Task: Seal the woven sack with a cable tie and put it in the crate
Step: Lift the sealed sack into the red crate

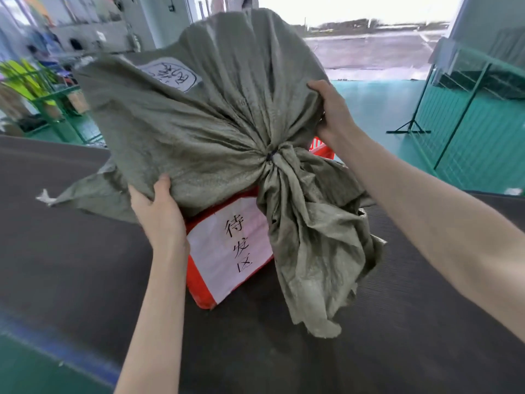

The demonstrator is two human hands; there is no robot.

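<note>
- Grey-green woven plastic sack (213, 123): full and held up over the red plastic crate (197, 282), covering most of the crate's opening. Can't tell if its underside rests on the rim.
- Sack neck is bunched and cinched by a thin black cable tie (269, 157). The loose fabric tail below the tie hangs over the crate's right side, down toward the worktop.
- White patch with handwritten marks (170, 73) on the sack's upper left.
- Left hand (159, 211): clenched on the sack's lower edge, thumb on top of the fabric.
- Right hand (332, 109): grasping a fold on the sack's right side, above the crate's far corner.
- Crate front carries a white paper label (230, 245) with black characters.
- Dark grey ribbed worktop (71, 251) carries the crate; a blue strip (56, 348) runs along its near-left edge.
- Room: teal-green floor (369, 103), green wire-mesh fence panels (468, 123) on the right, and a green rack with yellow items (31, 78) on the left.
- Wide open doorway (355, 12) straight ahead, with bright daylight and pavement outside.
</note>
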